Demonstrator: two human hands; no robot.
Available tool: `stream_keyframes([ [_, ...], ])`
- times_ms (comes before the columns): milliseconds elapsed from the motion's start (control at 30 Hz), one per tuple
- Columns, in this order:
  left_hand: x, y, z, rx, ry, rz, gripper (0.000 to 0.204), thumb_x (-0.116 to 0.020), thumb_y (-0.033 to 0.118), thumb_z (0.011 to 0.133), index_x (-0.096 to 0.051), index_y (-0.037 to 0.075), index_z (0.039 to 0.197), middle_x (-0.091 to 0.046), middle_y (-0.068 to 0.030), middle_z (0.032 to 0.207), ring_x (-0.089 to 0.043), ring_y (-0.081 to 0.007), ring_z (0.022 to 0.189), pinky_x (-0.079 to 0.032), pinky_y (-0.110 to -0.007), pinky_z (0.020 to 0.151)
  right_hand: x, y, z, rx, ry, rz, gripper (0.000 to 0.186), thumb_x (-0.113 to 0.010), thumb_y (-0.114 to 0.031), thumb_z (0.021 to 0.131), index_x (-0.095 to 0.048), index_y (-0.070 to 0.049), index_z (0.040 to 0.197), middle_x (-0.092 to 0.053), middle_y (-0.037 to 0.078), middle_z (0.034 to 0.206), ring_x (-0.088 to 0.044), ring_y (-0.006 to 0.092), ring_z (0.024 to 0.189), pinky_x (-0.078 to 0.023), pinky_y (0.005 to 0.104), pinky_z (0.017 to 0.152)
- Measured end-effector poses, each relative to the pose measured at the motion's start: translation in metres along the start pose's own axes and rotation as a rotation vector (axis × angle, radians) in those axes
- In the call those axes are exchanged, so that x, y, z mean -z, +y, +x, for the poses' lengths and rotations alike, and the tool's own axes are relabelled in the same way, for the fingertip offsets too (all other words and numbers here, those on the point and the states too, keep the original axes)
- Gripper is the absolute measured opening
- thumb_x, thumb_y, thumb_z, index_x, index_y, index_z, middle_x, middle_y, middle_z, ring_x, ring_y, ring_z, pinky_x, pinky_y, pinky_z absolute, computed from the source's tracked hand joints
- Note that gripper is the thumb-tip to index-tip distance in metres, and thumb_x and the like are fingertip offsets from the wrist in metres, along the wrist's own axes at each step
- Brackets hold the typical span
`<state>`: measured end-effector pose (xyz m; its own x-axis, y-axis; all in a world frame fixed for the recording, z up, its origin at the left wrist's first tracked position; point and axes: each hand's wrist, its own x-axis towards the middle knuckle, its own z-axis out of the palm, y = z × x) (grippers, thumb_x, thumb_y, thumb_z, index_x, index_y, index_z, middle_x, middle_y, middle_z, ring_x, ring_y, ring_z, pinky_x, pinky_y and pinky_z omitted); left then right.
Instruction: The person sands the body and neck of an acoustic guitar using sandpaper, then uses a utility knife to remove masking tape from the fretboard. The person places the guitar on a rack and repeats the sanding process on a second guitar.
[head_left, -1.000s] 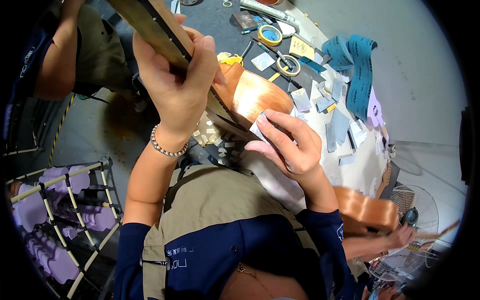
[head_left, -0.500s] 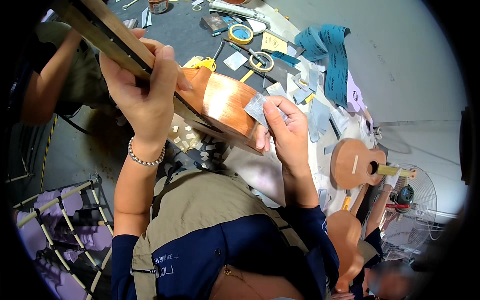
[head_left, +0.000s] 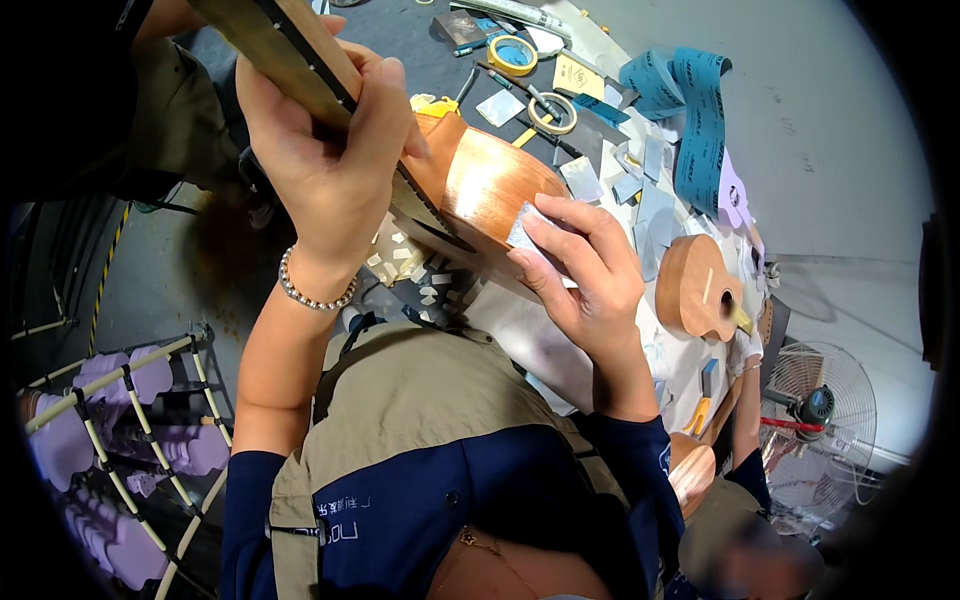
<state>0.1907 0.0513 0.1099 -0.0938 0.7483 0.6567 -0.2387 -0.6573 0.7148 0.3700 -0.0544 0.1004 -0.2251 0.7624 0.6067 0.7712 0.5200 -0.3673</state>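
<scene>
In the head view, the right hand [head_left: 590, 265] works a small, grey, flat sheet, apparently abrasive [head_left: 523, 224], at the rounded side of a reddish-brown wooden instrument body [head_left: 500, 185]. To do this well, I would keep the sheet flat along the curve, follow the grain with light, even strokes, and ease off near the edge so it is not rounded over; the pressure itself cannot be read here. The left hand [head_left: 335, 185] is closed around the long wooden neck with a dark, white-dotted edge strip [head_left: 295, 70], and a firm hold there should stop the body from swinging. The body lies between the two hands, beyond the left fingers and just past the right fingertips, whose thumb and fingers pinch the sheet where it overlaps the body's near edge.
</scene>
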Motion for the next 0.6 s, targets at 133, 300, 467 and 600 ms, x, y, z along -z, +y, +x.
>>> stream_keyframes([
  [133,0.002,-0.003,0.0,0.01,-0.003,-0.003,0.032,-0.046,-0.007,0.086,-0.036,0.002,0.115,-0.051,-0.0096,0.074,-0.048,-0.0124,0.045,-0.042,-0.024,0.045,-0.001,-0.009,0.002,0.139,-0.024,-0.085,0.027,-0.077,-0.009,0.063,-0.066,-0.002,0.087,-0.062,0.008,0.091,-0.059,0.0208,0.068,-0.048,0.0283,0.057],
  [300,-0.007,-0.001,-0.002,-0.028,-0.025,0.045,0.03,-0.046,-0.007,0.086,-0.035,0.001,0.113,-0.051,-0.0096,0.074,-0.05,-0.0128,0.044,-0.043,-0.024,0.047,-0.013,-0.003,0.011,0.215,0.004,-0.087,0.032,-0.076,-0.007,0.057,-0.067,-0.003,0.088,-0.063,0.006,0.088,-0.054,0.0169,0.061,-0.044,0.0258,0.051],
  [467,-0.002,0.002,-0.002,-0.007,-0.044,0.091,0.031,-0.045,-0.008,0.085,-0.034,0.0,0.112,-0.051,-0.0093,0.074,-0.05,-0.0126,0.044,-0.043,-0.024,0.048,0.001,-0.002,-0.007,0.124,-0.04,-0.041,0.025,-0.076,-0.006,0.063,-0.067,-0.001,0.086,-0.063,0.009,0.09,-0.055,0.02,0.061,-0.042,0.029,0.053],
  [600,-0.013,0.003,-0.005,-0.005,-0.047,0.043,0.032,-0.046,-0.008,0.084,-0.034,0.0,0.112,-0.051,-0.0094,0.074,-0.051,-0.0124,0.044,-0.042,-0.024,0.047,-0.015,-0.001,0.007,0.258,0.064,-0.152,0.028,-0.077,-0.008,0.056,-0.068,-0.004,0.082,-0.063,0.003,0.088,-0.051,0.0151,0.058,-0.041,0.026,0.047],
])
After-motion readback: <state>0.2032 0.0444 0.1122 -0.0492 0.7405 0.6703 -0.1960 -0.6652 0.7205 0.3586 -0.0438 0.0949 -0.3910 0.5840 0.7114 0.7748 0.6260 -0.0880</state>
